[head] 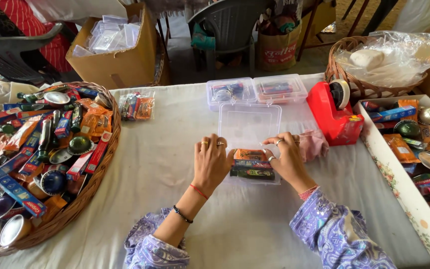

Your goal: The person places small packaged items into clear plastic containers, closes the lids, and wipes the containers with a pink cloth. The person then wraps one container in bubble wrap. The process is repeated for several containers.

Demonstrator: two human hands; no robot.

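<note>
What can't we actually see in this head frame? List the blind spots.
- Base of the open clear plastic box: head view, its side edges sit under the left hand and right hand.
- Small packets in it: partly covered by both hands' fingers; the count is unclear.
- Round wicker basket of sachets: cut off by the left edge.
- White tray of goods: cut off by the right edge.
- Two closed clear boxes: contents too small to tell.

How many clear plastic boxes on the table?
3. One open box at the centre, being filled between the left hand and right hand. Two closed boxes behind it, side by side: left, right. More sit in the carton off the table.
</note>
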